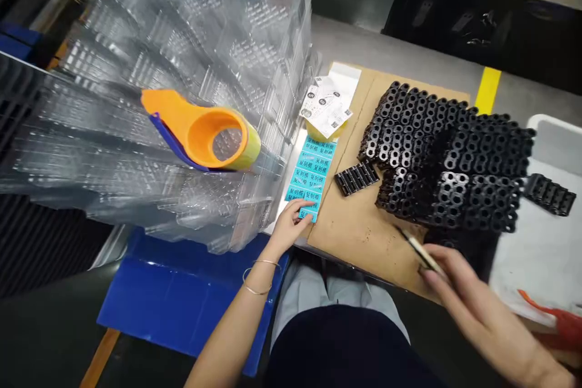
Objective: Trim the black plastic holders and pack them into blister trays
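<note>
My left hand [294, 222] is at the near end of a strip of blue printed labels [311, 173]; its thumb and forefinger close around the bottom label. My right hand [468, 291] grips a slim, pale stick-like tool [425, 253] with a dark tip pointing at the cardboard; its exact kind is unclear. Beyond the tool stands a dense stack of black plastic parts [445, 157] with rows of round holes. One loose black ribbed part [357, 179] lies on the cardboard [359, 230] between the labels and the stack.
Stacked clear plastic trays [254, 36] fill the left side, with an orange tape roll [227, 127] on top. White printed papers [326, 106] lie beyond the labels. At right, a white bin [541, 254] holds another black part [550, 194]. A blue panel [182, 297] is below the trays.
</note>
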Demonstrator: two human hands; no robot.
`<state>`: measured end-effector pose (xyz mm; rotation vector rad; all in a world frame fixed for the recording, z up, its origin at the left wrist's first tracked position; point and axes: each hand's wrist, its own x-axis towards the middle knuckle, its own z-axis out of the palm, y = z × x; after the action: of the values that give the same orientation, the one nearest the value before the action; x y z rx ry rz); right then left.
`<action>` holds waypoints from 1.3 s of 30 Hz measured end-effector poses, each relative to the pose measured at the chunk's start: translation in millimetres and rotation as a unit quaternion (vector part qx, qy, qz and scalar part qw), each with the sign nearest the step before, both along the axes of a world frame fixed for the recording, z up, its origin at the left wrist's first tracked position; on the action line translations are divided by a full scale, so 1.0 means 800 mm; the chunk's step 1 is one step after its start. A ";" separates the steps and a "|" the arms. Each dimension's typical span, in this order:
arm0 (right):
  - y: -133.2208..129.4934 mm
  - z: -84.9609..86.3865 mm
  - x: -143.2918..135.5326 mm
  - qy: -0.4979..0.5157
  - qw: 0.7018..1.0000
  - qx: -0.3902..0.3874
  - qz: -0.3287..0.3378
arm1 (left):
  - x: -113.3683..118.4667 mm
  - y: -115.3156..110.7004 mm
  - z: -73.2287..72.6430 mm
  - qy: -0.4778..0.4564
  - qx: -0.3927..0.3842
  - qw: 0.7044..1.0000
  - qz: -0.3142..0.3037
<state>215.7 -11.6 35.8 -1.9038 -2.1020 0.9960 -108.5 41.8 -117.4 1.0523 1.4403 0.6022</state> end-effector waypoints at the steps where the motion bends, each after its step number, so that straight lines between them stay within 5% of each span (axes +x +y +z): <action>1: 0.010 -0.012 -0.019 0.017 0.999 -0.011 0.031 | -0.004 0.001 -0.003 0.002 -0.002 1.000 -0.005; 8: 0.063 -0.121 -0.087 0.069 0.979 0.013 0.193 | -0.017 0.005 -0.028 -0.004 -0.043 0.999 -0.030; 13: 0.066 -0.162 -0.100 0.083 0.973 0.020 0.214 | -0.021 0.009 -0.035 -0.010 -0.083 0.996 -0.030; 27: 0.071 -0.195 -0.114 0.062 0.972 0.080 0.213 | -0.019 0.013 -0.036 0.037 -0.082 0.995 -0.048; 39: 0.065 -0.201 -0.120 0.045 0.971 0.077 0.224 | -0.019 0.010 -0.036 0.065 -0.069 0.994 -0.054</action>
<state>119.8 40.4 -124.9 -1.3138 -2.5281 0.9337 -123.5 50.0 -146.3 1.0680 1.5046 0.3555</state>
